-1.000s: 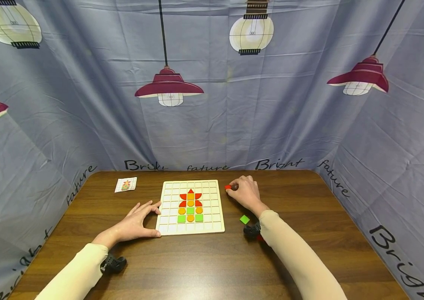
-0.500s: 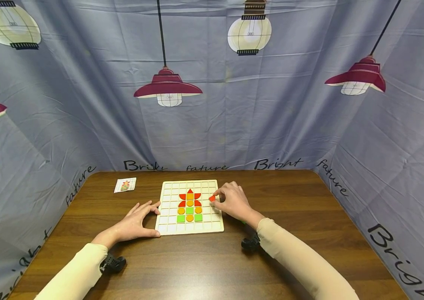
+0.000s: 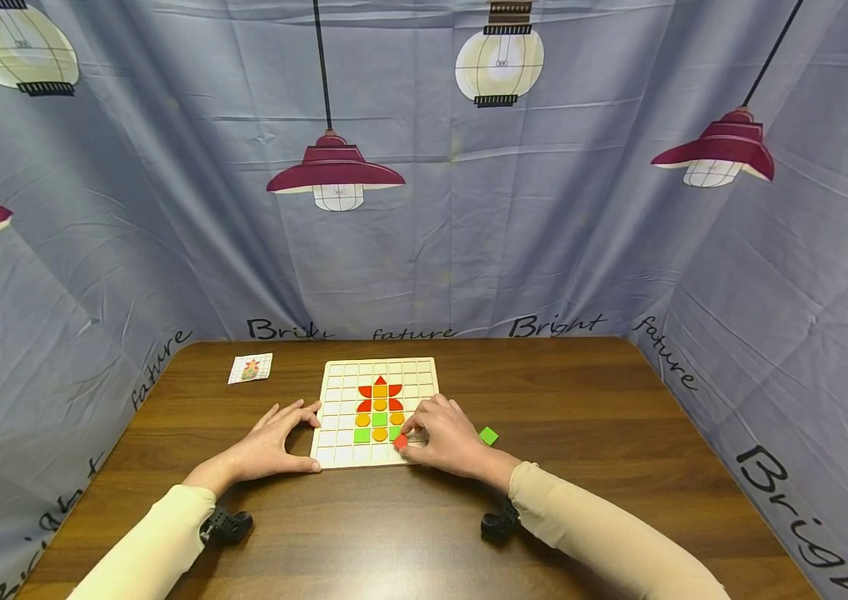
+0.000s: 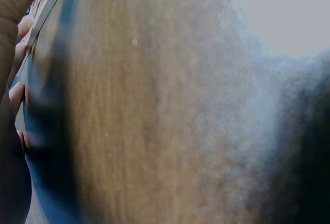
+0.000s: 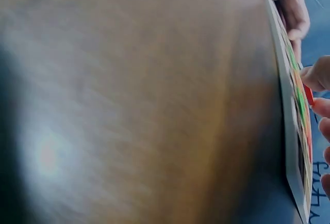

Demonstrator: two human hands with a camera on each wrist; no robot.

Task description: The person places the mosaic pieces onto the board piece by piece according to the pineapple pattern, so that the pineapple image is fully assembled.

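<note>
My right hand [image 3: 445, 435] pinches a small red tile [image 3: 401, 442] between thumb and fingers, low over the lower right part of the white grid board [image 3: 420, 373]. In the right wrist view that red tile [image 5: 308, 94] shows edge-on between the fingertips, just by the board's coloured pieces. Red, orange and green tiles form a figure on the grid, with a green square [image 3: 361, 436] at its lower left and an orange disc [image 3: 380, 435] beside it. My left hand [image 3: 270, 446] lies at the board's left side, its spread thumb and fingers touching the edge.
A small printed card [image 3: 250, 368] with a coloured pattern lies at the back left of the brown wooden table [image 3: 364, 542]. One loose green tile [image 3: 488, 436] sits right of the board, partly behind the right wrist. A patterned grey-blue curtain [image 3: 424, 275] encloses the table.
My right hand has carried the red tile from the table right of the board leftward and nearer, over the board's lower part. The left hand has stayed at the board's edge.
</note>
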